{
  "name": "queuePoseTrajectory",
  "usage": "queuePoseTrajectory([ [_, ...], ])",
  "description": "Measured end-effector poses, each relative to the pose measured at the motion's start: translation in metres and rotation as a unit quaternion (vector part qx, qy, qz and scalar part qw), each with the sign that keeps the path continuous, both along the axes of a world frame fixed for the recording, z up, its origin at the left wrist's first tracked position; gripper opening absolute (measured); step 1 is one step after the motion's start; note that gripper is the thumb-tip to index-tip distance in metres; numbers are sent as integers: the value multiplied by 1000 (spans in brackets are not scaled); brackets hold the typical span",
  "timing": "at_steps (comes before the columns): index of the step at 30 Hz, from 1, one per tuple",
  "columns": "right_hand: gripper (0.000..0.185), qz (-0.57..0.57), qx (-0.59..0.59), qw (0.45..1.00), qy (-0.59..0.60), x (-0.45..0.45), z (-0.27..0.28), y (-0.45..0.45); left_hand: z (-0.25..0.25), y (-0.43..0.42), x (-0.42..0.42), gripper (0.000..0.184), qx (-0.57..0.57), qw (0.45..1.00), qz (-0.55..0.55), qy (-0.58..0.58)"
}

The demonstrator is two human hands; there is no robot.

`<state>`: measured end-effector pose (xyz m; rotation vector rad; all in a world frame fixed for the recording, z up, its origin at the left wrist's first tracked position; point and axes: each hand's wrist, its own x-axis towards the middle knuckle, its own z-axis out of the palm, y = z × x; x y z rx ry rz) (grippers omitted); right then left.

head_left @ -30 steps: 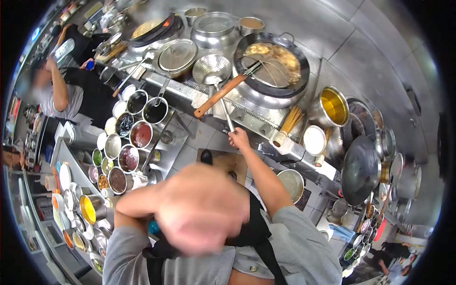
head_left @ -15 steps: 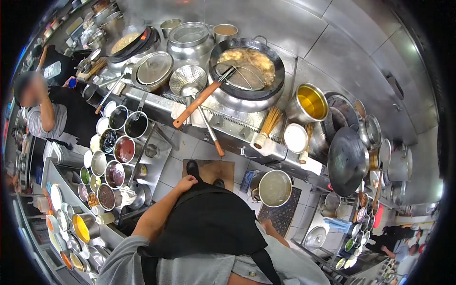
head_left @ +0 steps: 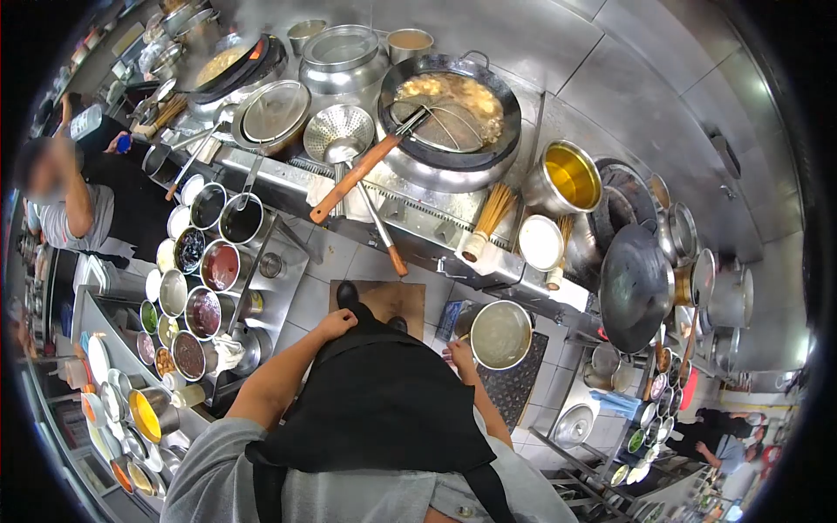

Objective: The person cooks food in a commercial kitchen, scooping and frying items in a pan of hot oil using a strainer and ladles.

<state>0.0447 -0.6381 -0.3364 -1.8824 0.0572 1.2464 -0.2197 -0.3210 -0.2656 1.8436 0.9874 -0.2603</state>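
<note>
My own two hands are seen from a head-worn camera over one black apron (head_left: pixel 375 397), which lies across my front; its long axis runs away from my chest, and the narrower end points toward two dark boots (head_left: pixel 347 295) on a brown mat (head_left: pixel 410 298). My left hand (head_left: pixel 337 323) rests at the apron's left edge, fingers curled; whether that grip has hold of cloth I cannot tell. My right hand (head_left: pixel 459 356) is beside the opposite edge, fingers loosely bent; whether this grip has hold of anything I likewise cannot tell. Just right of it stands one metal pot (head_left: pixel 501 335) of cloudy liquid. At left, a metal desk (head_left: pixel 286 288) carries at least seven larger tubs (head_left: pixel 220 264); one small can (head_left: pixel 255 302) bears a yellow label, its print too small to read. Beyond, on the range, one ladle (head_left: pixel 373 211) points its wooden end toward me. One skimmer (head_left: pixel 357 179) lies slantwise, its wooden handle directed down-left, its wire head in one wok (head_left: pixel 514 144) of frothing oil with golden pieces. Two bamboo brushes (head_left: pixel 493 216) flank one white-topped container (head_left: pixel 540 242). At far left stands one person (head_left: pixel 83 213) in a grey shirt.
</note>
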Motion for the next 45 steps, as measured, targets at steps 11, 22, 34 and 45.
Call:
queuePoseTrajectory([
  [11, 16, 586, -75, 698, -404, 19, -49, -21, 6, 34, 8, 31, 11, 999, -43, -14],
  [22, 15, -25, -60, 998, 14, 5, -34, 30, 209, 106, 76, 53, -349, 902, -207, -150],
  [34, 21, -272, -57, 960, 18, -29, 16, 85, 541, 122, 143, 36, -473, 426, -488, -597],
  [45, 25, 265, -180, 917, -237, -70, -90, 7, 566, 91, 170, 53, -531, 408, -411, -618],
])
